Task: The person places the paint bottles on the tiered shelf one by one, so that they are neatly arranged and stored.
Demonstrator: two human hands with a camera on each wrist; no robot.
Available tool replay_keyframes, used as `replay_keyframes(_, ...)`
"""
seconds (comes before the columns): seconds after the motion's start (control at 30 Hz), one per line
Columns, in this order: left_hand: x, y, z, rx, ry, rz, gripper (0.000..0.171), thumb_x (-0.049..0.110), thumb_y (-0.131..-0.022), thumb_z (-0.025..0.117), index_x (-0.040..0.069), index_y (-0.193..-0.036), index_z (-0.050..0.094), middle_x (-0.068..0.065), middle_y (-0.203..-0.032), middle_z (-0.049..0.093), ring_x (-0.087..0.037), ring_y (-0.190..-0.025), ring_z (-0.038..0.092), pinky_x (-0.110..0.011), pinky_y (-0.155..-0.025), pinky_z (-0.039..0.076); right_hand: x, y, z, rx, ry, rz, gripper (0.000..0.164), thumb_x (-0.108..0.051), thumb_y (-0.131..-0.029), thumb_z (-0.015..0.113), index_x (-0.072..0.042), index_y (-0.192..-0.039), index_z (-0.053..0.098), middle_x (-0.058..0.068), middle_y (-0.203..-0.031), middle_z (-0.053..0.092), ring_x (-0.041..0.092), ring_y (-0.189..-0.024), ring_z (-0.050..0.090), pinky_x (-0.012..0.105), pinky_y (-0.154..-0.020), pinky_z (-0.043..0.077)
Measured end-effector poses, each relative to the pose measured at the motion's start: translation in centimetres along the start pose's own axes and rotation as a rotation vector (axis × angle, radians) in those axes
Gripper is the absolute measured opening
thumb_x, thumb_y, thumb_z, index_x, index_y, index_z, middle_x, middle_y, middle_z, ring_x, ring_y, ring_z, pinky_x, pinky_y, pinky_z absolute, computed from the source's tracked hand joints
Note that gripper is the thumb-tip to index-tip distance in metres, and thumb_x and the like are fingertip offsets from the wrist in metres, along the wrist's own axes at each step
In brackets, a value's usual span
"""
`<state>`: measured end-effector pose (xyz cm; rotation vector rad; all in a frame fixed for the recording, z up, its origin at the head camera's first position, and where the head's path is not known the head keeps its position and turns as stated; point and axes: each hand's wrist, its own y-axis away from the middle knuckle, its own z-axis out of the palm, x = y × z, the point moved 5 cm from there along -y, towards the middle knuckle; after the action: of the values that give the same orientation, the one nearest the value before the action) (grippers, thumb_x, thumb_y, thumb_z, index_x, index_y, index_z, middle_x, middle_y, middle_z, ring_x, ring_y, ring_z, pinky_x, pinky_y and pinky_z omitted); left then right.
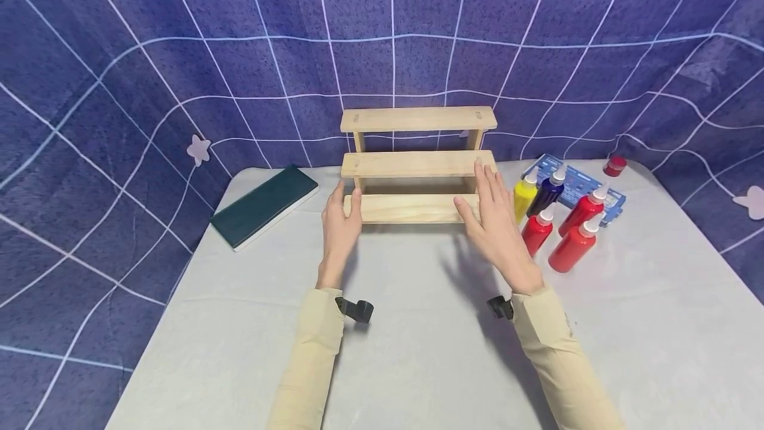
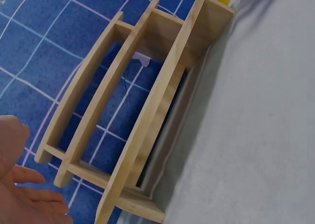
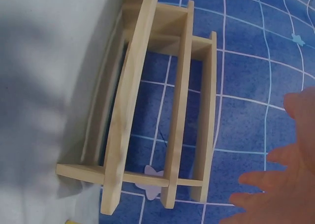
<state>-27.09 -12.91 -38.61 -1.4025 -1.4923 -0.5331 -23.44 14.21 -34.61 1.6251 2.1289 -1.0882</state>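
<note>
Blue gridded cloth [image 1: 418, 8] is hung behind a white-topped table [image 1: 412, 350], at whose back a three-tier wooden shelf [image 1: 412, 164] is placed. Judged light and stiff, it would best be held by both ends. It is flanked by the left hand [image 1: 341, 231] and right hand [image 1: 497, 225], fingers extended, nothing gripped; light contact cannot be ruled out.

Left hand [image 1: 340, 229], right hand [image 1: 497, 225] outstretched

Smooth pale-wood tiered shelf [image 1: 418, 163], glossy plastic bottles [image 1: 572, 250], printed cloth backdrop [image 1: 430, 12]
</note>
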Motion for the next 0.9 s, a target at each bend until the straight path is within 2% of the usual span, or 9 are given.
replay_keyframes(0.23,-1.5,-0.4,-0.3,0.025,0.009,-0.056,0.058,0.035,-0.102,0.050,-0.003,-0.144,0.042,-0.021,-0.148,0.044,-0.034,-0.138,0.040,-0.040,-0.118,0.032,0.0,-0.1,-0.4,0.007,-0.001,-0.016,0.070,-0.040,-0.102,0.046,-0.009,-0.157,0.016,0.025,-0.158,0.020,0.041,-0.148,0.010,0.066,-0.118,0.006)
replay_keyframes(0.53,-3.2,-0.4,-0.3,0.027,0.042,-0.145,0.054,0.029,-0.101,0.053,-0.010,-0.138,0.047,-0.031,-0.136,0.052,-0.041,-0.119,0.057,-0.044,-0.104,0.049,-0.3,0.0,-1.2,0.039,-0.014,-0.045,0.069,-0.038,-0.102,0.047,-0.007,-0.156,0.018,0.021,-0.160,0.019,0.041,-0.147,0.012,0.067,-0.118,0.007)
replay_keyframes(0.67,-3.7,-0.4,-0.2,0.030,0.029,-0.162,0.051,0.024,-0.099,0.055,-0.013,-0.134,0.050,-0.032,-0.127,0.058,-0.039,-0.110,0.063,-0.046,-0.098,0.053,-0.4,-0.1,-1.8,0.070,-0.011,-0.084,0.068,-0.035,-0.102,0.049,-0.005,-0.156,0.019,0.024,-0.158,0.022,0.043,-0.146,0.014,0.061,-0.120,0.008)
replay_keyframes(0.9,-4.7,-0.4,0.2,0.056,0.062,-0.215,0.039,0.015,-0.097,0.058,-0.011,-0.126,0.059,-0.029,-0.117,0.065,-0.036,-0.109,0.065,-0.043,-0.093,0.057,-0.3,0.1,-2.7,0.096,-0.029,-0.094,0.068,-0.034,-0.102,0.049,-0.005,-0.156,0.019,0.022,-0.158,0.022,0.039,-0.147,0.014,0.053,-0.123,0.011)
